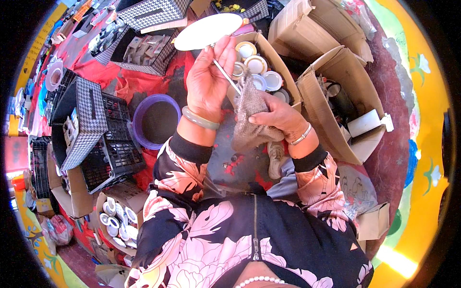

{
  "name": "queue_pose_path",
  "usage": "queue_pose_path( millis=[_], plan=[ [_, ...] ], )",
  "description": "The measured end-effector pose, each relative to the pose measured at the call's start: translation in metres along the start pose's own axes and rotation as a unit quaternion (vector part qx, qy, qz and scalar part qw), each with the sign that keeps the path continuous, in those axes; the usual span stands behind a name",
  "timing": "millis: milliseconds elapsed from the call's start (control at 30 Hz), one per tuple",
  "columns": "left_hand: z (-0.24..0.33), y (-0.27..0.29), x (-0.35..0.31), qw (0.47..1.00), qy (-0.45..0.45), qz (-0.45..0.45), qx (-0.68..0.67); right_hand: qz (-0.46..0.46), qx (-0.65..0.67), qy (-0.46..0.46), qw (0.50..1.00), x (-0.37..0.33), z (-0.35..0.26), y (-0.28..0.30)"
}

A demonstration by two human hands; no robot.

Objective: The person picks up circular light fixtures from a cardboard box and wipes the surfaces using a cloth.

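Two-handed, best to steady the white disc (209, 32), held in the left hand (204, 79), and draw the grey cloth (248, 103), clutched in the right hand (282, 117), gently along the white strip (225, 74).

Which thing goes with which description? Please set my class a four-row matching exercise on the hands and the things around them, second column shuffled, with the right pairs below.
Things
1. white disc
2. cloth
3. round basin
4. pale bangle

Descriptions
A. purple
B. around the left wrist
C. by the fingertips of the left hand
D. in the right hand

Pairs: 1-C, 2-D, 3-A, 4-B
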State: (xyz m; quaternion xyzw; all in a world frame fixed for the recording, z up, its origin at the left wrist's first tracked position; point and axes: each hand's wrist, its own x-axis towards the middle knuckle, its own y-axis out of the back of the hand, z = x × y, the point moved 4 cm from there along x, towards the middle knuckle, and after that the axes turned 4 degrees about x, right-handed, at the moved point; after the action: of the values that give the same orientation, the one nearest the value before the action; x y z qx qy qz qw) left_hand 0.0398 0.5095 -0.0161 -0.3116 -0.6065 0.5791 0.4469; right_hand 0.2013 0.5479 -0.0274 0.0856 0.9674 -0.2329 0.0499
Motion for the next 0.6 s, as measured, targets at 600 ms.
queue_pose_path(
  millis=[600],
  plan=[
    [-0.037, -0.001, -0.010, 0.996, 0.026, 0.043, 0.070, 0.408, -0.257, 0.257, 0.838, -0.004, -0.016, 0.019]
  ],
)
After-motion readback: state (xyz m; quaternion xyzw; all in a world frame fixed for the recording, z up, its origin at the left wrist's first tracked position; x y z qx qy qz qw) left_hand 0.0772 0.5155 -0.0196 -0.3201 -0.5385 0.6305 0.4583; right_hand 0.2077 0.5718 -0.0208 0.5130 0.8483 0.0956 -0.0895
